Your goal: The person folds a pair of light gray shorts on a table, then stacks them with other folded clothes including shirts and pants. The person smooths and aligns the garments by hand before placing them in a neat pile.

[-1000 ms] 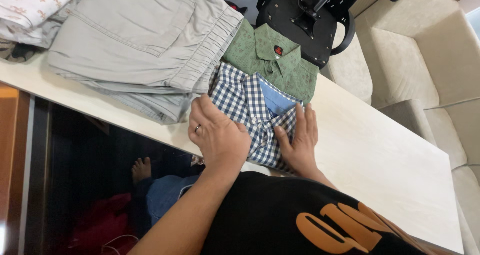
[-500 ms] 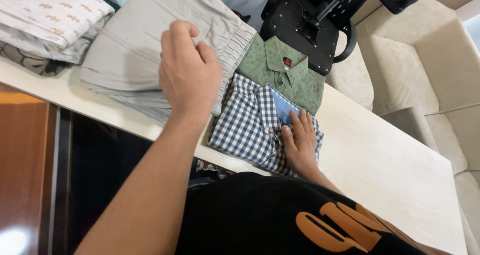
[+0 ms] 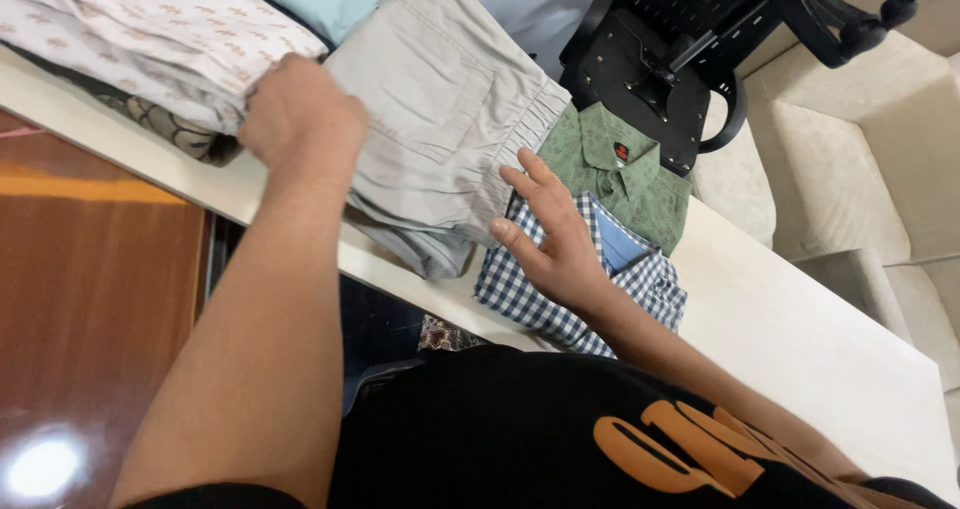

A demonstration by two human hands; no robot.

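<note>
Head view, nearest first: one checked shirt [image 3: 530, 294] lies folded at the near edge of the white table [image 3: 800, 329], its corner just over the edge. One right hand [image 3: 550, 234] rests on the shirt, fingers spread and loose, gripping nothing. Just beyond it lies one green shirt [image 3: 620, 169], folded, collar up, touching the checked one. Left of both sits one pile of grey trousers [image 3: 440, 139], overhanging the near edge. One left hand [image 3: 300, 114] is curled at the seam between the trousers and one patterned white cloth [image 3: 150, 39]; what it pinches I cannot tell. Bare tabletop runs off to the right. One black chair [image 3: 680, 59] stands behind.
</note>
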